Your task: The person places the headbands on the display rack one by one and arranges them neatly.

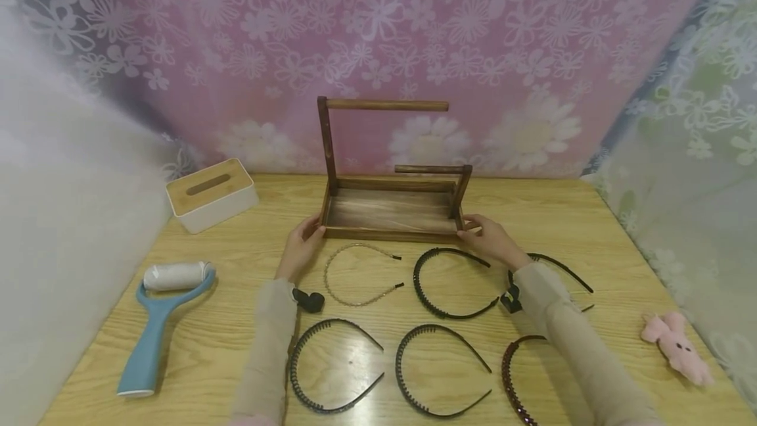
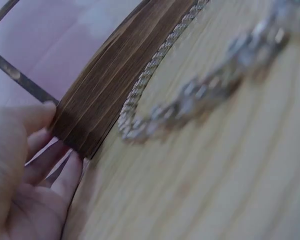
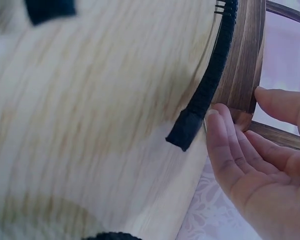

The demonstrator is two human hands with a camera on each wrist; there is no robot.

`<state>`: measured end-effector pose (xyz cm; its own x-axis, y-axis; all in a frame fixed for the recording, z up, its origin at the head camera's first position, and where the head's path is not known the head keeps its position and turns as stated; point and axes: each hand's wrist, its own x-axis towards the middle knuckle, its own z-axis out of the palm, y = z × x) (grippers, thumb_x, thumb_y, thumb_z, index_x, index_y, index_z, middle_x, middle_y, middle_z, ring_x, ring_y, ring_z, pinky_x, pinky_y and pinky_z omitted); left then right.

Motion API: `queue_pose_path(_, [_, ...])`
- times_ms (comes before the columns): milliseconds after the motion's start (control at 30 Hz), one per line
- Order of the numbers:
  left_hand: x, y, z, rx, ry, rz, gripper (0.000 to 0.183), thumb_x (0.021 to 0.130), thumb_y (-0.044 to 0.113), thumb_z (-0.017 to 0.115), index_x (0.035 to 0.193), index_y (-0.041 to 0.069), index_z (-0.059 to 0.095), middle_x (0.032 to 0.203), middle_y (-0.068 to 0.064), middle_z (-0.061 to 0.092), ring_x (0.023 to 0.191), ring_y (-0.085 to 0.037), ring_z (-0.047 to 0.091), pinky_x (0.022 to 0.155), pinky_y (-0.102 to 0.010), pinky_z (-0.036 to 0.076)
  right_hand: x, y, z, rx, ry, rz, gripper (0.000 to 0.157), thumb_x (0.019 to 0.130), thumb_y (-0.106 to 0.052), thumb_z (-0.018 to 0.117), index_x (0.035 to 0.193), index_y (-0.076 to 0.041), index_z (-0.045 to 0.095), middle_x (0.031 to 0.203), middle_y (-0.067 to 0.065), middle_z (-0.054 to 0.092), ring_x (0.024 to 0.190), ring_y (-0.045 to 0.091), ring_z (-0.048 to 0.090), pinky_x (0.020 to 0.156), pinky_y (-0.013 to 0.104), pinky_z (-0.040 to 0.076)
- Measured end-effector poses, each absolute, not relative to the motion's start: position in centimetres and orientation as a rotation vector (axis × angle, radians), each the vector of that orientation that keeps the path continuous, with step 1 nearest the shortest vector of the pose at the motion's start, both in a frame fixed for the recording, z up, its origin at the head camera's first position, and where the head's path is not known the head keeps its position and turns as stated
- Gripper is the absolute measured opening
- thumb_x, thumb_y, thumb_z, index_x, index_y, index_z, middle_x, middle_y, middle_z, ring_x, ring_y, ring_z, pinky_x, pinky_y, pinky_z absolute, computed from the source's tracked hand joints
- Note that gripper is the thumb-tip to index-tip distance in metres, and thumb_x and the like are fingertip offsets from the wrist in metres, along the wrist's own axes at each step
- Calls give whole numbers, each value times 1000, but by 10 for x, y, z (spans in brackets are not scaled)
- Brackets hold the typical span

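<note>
A brown wooden headband stand (image 1: 390, 236) with a shallow tray base and two side posts, each bearing a horizontal bar, sits at the back of the table. My left hand (image 1: 300, 246) grips its front left corner; in the left wrist view, the thumb of that hand (image 2: 27, 165) lies on the top edge and the fingers are at the end. At the opposite corner my right hand (image 1: 492, 240) holds the stand, with thumb and fingers (image 3: 225, 145) on either side of the corner. A beaded headband (image 1: 326, 275) lies near the left hand, a black headband (image 1: 417, 281) near the right.
More headbands lie in front: two black toothed ones (image 1: 294, 363) (image 1: 399, 363), a dark red one (image 1: 507, 373), and a black one (image 1: 562, 265) partly under the right arm. Left are a tissue box (image 1: 219, 209) and blue-handled lint roller (image 1: 148, 347); right, a pink plush toy (image 1: 677, 347).
</note>
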<state>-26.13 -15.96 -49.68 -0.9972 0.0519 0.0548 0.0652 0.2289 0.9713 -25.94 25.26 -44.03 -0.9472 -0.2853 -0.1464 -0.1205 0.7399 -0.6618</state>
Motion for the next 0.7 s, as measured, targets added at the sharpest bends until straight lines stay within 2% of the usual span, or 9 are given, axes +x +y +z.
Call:
queue_pose_path(367, [-260,-155,-505,-28,-2378,-1980,47,99,17,59,142,1,47,145,-18,48,135,-31,46,117,-40,39,-259,253,-443,-321,2711,-1019,58,103,-27,49,149,3,30,138,30,48,116,42,56,87,48,56])
queue_pose_path(700, [-257,-157,-502,16,-2345,-2081,50,97,17,62,137,-6,42,149,-20,40,140,-34,39,120,-39,34,-260,248,-441,-363,2704,-1019,56,104,-24,47,149,5,29,138,32,46,113,41,58,85,46,58])
